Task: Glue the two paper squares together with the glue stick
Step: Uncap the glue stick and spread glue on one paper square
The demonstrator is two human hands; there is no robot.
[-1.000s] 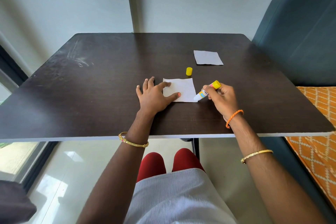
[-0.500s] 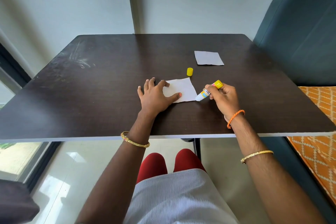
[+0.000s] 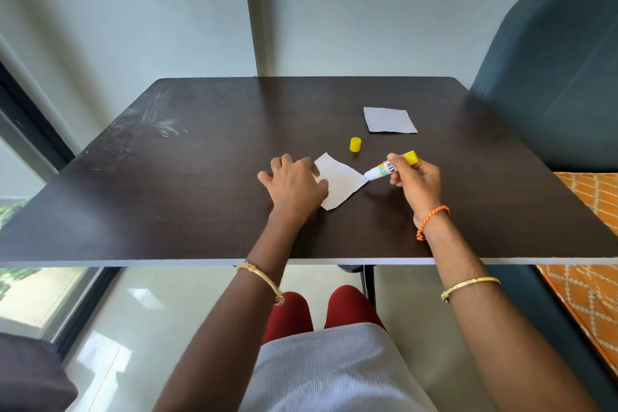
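Note:
A white paper square [image 3: 341, 182] lies turned like a diamond near the middle of the dark table [image 3: 200, 160]. My left hand [image 3: 294, 186] lies flat on its left part, fingers spread, pinning it down. My right hand [image 3: 413, 179] grips the uncapped glue stick [image 3: 389, 168], whose white tip touches the paper's right corner. The yellow cap [image 3: 355, 145] stands just behind the paper. A second, greyish paper square [image 3: 389, 120] lies flat farther back on the right.
A dark blue chair back [image 3: 551, 77] rises at the table's right side, with an orange patterned cushion [image 3: 588, 227] below it. The table's near edge runs across the view above my knees. A window is at the left.
The paper under my left hand has been rotated from roughly square-on to a diamond orientation. The glue stick tip stays at its right side, lifted slightly in my right hand.

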